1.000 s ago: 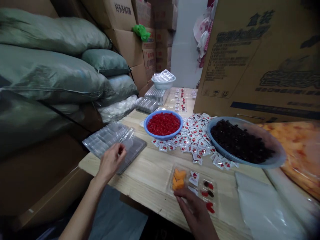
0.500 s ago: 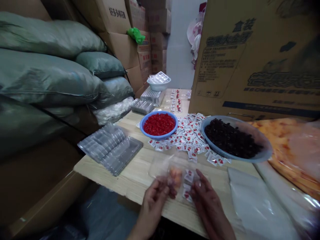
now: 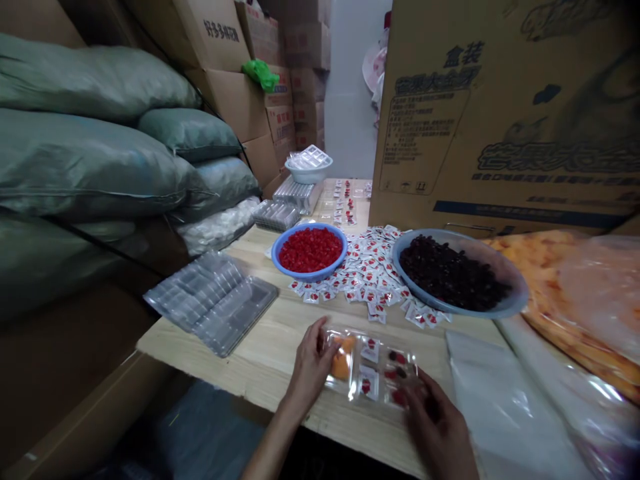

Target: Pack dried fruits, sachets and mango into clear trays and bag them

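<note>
A clear plastic box point(image 3: 354, 391) with compartments lies near the table's front edge. In its left part is an orange piece point(image 3: 342, 360), in the middle are two small white-and-red sachets point(image 3: 369, 381), and at the right are red and dark pieces point(image 3: 397, 375). My left hand point(image 3: 316, 357) is closed on the box's left end, thumb on top. Over the right end is my right hand point(image 3: 435, 407), its fingers bent and smeared by motion; their grip is unclear.
Beyond the box stand a blue bowl of red pieces point(image 3: 274, 257), a pile of sachets point(image 3: 373, 267) and a bowl of dark pieces point(image 3: 520, 297). Stacked clear boxes point(image 3: 215, 300) sit left. Plastic bags point(image 3: 480, 373) lie right. A large carton point(image 3: 425, 133) rises behind.
The box's raised, blurred clear part now lies flat over the compartments. My left hand has moved to the left end, my right hand to the right end. The view has shifted slightly.
</note>
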`<action>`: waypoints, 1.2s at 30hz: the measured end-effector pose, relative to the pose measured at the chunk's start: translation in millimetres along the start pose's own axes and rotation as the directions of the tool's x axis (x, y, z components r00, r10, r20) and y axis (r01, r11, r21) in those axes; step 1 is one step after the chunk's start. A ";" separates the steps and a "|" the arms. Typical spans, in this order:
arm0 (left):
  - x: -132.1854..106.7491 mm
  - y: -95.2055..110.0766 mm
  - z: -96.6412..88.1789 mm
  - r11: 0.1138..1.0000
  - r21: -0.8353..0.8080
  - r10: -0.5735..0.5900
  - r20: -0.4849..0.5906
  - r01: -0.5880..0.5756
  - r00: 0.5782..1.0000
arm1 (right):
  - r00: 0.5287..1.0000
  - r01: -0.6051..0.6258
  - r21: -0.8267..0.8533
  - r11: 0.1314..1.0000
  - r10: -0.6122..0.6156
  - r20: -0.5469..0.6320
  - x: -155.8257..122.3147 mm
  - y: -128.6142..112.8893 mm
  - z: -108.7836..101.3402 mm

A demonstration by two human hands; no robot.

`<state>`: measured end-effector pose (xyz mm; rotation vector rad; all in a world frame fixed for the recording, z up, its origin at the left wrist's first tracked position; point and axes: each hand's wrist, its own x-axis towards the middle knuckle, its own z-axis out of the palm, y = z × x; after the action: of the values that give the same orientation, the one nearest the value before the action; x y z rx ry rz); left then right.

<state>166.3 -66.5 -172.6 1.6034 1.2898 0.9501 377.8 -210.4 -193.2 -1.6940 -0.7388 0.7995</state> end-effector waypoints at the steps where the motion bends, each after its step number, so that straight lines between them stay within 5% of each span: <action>1: 4.4 -1.9 1.9 0.998 0.054 0.045 -0.003 -0.045 0.999 | 1.000 0.021 -0.043 0.999 -0.022 -0.008 5.0 1.7 -0.6; 8: 19.3 -4.2 2.8 0.966 0.202 0.160 0.037 -0.164 0.987 | 0.953 0.296 -0.341 0.892 -0.299 0.043 41.2 11.4 -0.8; 12: 28.1 -1.9 0.7 0.952 0.283 0.093 0.092 -0.116 0.991 | 0.947 0.309 -0.375 0.874 -0.321 0.032 56.7 1.5 8.5; 16: 27.4 -1.0 -2.3 0.946 0.324 -0.023 0.143 -0.025 0.989 | 0.985 0.170 -0.224 0.960 -0.173 0.005 55.8 -12.8 14.6; 21: 3.0 3.5 3.4 1.000 -0.014 -0.018 0.137 0.020 0.990 | 0.999 -0.046 0.183 0.982 0.046 0.009 29.4 -23.5 13.6; 24: -14.2 8.7 11.2 0.896 -0.405 -0.113 0.188 0.182 0.976 | 0.982 -0.191 0.397 0.898 0.174 0.080 12.7 -30.1 9.2; 28: -32.1 14.1 11.5 0.638 -0.641 -0.217 0.383 0.428 0.898 | 0.941 -0.339 0.502 0.795 0.282 0.187 1.3 -31.7 -2.2; 33: -45.8 15.4 2.5 0.462 -0.547 -0.198 0.704 0.698 0.682 | 0.936 -0.339 0.456 0.823 0.250 0.246 3.5 -25.4 -14.6; 36: -51.1 20.3 0.5 0.434 -0.534 -0.220 0.718 0.725 0.660 | 0.934 -0.327 0.431 0.841 0.220 0.280 7.5 -28.4 -22.6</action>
<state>164.5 -119.0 -156.3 0.5824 0.6499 0.4610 398.1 -210.2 -162.2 -1.2873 -0.3968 1.2762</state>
